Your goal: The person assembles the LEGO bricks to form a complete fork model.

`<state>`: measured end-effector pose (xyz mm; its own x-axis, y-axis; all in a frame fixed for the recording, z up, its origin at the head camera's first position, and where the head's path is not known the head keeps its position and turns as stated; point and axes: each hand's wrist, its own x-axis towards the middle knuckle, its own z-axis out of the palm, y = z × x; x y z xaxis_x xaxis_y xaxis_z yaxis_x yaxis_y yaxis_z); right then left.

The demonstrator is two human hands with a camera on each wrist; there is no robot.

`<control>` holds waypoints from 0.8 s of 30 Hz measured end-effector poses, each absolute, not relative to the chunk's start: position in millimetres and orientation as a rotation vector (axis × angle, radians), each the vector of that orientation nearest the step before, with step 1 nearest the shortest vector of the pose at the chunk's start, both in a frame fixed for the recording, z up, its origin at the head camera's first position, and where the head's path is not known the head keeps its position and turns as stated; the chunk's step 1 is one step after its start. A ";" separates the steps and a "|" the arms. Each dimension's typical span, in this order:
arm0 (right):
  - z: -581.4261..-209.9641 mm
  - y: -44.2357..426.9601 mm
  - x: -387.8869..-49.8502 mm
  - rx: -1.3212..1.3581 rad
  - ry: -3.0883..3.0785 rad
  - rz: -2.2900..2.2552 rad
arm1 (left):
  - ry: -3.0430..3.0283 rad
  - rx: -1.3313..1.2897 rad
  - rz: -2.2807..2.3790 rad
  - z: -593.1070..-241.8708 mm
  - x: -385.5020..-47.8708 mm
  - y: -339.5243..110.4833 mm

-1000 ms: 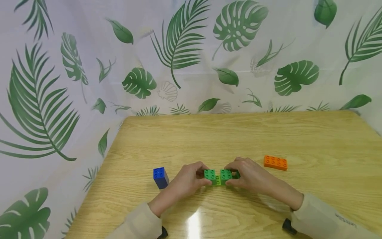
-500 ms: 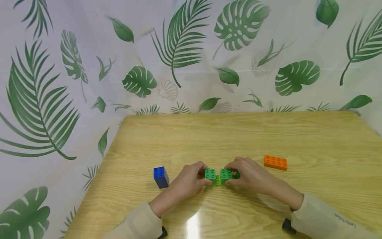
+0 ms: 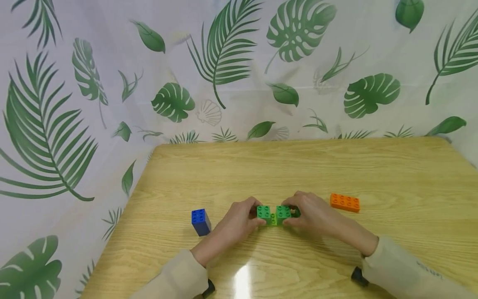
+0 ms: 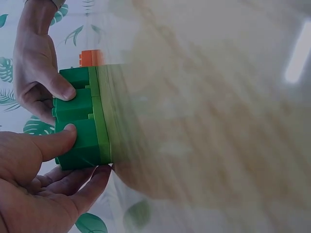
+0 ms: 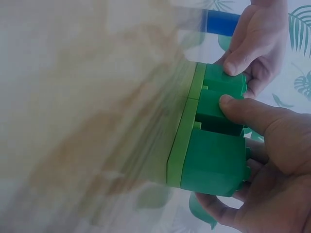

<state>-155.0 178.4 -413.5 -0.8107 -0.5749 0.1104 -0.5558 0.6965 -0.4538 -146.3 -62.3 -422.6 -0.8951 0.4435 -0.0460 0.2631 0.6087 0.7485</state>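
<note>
In the head view, a row of dark green toy building blocks stands on thin light green plates (image 3: pixel 273 220) at the table's middle. My left hand (image 3: pixel 239 219) pinches the left block (image 3: pixel 263 212), thumb on its near side. My right hand (image 3: pixel 313 214) grips the middle block (image 3: pixel 283 212) with its thumb on the near face. A third green block (image 5: pixel 214 160) sits under the right palm, mostly covered in the head view. The right wrist view shows two plates end to end, with gaps between the blocks. Lower fingers of the right hand are partly hidden behind the blocks.
A tall blue block (image 3: pixel 201 223) stands left of the left forearm. An orange block (image 3: pixel 345 202) lies beyond the right wrist. The wooden table (image 3: pixel 239 170) meets a leaf-patterned cloth (image 3: pixel 235 120) at its back and left edges.
Both hands, still holding the green blocks, have shifted slightly away from the body in the last half second. The blue and orange blocks have stayed in place.
</note>
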 end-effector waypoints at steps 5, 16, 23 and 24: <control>-413.1 180.6 -162.7 -0.942 2.849 -0.730 | 2.625 0.578 1.129 -421.9 -152.1 -59.2; -413.7 179.0 -177.0 -0.896 2.817 -0.740 | 2.630 0.541 1.160 -424.7 -165.1 -58.4; -415.6 181.1 -184.6 -0.885 2.792 -0.792 | 2.641 0.515 1.158 -422.0 -169.0 -55.7; -415.5 182.2 -185.1 -0.890 2.790 -0.792 | 2.635 0.511 1.159 -421.7 -169.1 -54.8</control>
<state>-185.1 182.2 -415.5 -0.8227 -0.5660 0.0538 -0.5098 0.6925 -0.5104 -169.1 -54.8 -421.7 -0.9160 0.3970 -0.0580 0.2254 0.6288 0.7441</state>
